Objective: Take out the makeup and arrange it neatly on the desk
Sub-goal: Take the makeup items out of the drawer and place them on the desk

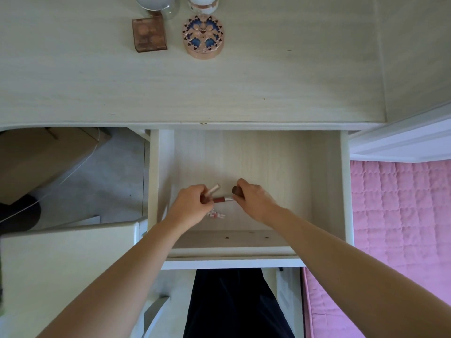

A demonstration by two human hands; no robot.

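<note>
Both hands: you had them down inside the open drawer (327, 181), centre of the frame
Left hand (192, 203): curled round a pale lipstick tube (213, 189)
Right hand (253, 198): gripped a brown tube (236, 190)
Red lip gloss (222, 199): lay between your hands; whether either touched it, you could not tell
Desk (268, 81): brown palette (149, 34) and round patterned compact (203, 37) side by side, upper centre

Matt pale wood-grain desk (244, 89), quilted pink cloth (400, 215)
</note>
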